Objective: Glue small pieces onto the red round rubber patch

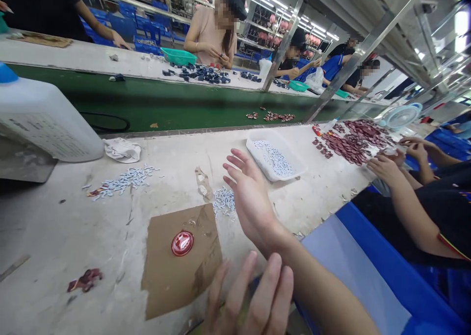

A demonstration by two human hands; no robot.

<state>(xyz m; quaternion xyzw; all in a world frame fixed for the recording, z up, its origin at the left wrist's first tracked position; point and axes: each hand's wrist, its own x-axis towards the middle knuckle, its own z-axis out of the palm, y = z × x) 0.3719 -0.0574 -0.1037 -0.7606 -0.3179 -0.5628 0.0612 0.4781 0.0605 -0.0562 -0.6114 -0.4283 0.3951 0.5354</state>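
My right hand (252,197) reaches over the white table, fingers stretched out and apart, with nothing in it. Below it, my left hand (253,296) rises from the bottom edge with its fingers spread; it looks empty. Between my right hand and the brown cardboard sheet (162,276) lies a small heap of pale blue curved pieces (223,200), partly hidden by the right hand. A glossy red round piece (182,243) rests on the cardboard. Behind my right hand stands a white tray (299,170) holding many more such pale pieces.
More pale blue pieces (128,180) are spread at left, near a crumpled white cloth (122,150) and a large white jug (47,119). A dark red piece (85,280) lies front left. A co-worker's hands (386,168) are at right beside dark red pieces (346,148). People work across the green-sided bench.
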